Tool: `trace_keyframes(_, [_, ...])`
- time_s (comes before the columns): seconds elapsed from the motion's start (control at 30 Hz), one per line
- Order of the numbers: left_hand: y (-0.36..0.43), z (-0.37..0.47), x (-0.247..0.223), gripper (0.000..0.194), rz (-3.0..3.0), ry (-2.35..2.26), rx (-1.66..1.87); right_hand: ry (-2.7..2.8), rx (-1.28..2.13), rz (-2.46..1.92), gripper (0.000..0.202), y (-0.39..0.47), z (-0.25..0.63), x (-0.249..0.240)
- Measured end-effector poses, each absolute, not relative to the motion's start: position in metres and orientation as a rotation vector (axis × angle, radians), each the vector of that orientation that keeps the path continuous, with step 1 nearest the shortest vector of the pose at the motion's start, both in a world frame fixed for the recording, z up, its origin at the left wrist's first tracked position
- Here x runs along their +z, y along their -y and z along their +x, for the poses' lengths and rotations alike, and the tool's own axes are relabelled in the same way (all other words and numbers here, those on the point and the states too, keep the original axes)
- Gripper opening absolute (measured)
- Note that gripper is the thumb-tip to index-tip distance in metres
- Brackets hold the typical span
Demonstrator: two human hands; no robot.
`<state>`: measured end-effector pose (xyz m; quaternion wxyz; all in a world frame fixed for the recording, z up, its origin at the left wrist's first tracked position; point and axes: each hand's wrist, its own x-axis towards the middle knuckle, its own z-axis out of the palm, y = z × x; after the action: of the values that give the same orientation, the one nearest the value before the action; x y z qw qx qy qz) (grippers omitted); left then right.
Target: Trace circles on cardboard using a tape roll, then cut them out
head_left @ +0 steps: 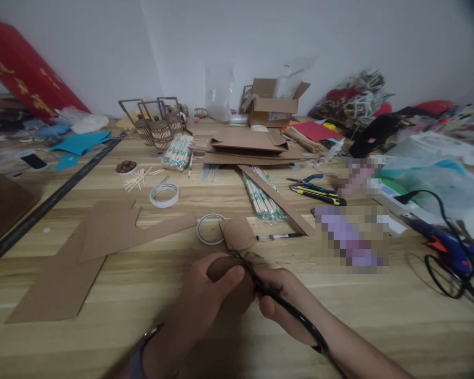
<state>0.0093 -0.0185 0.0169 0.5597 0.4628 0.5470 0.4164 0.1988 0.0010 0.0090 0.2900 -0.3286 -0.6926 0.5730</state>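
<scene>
My left hand (pixel 211 289) grips a brown cardboard piece (pixel 237 292), its thumb lying across the top. Closed around the handles of black scissors (pixel 288 310), my right hand (pixel 288 295) has the blades pointing up and left at the cardboard's edge. The blades meet the cardboard near my left thumb; exactly how far they are in is hard to see. Just beyond the hands lies another cardboard piece with a circle drawn on it (pixel 238 233), beside a thin roll of white tape (pixel 211 229). A pen (pixel 280 237) lies to its right.
Cut cardboard sheets (pixel 63 279) lie at left, and a wider tape roll (pixel 164 195) beyond. A utility knife (pixel 318 195), pliers (pixel 310 179) and a glue gun (pixel 450 247) with looping cord are at right. Small wooden buckets (pixel 160 134) and a cardboard box (pixel 272 109) stand at the back.
</scene>
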Motion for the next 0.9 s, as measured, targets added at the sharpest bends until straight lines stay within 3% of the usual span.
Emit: trace_keyframes(0.9, [0.0171,0.0089,0.016,0.033,1.086,-1.309,0.944,1.848,1.612,-0.974,0.079,-0.0035,0.2013,0.0113])
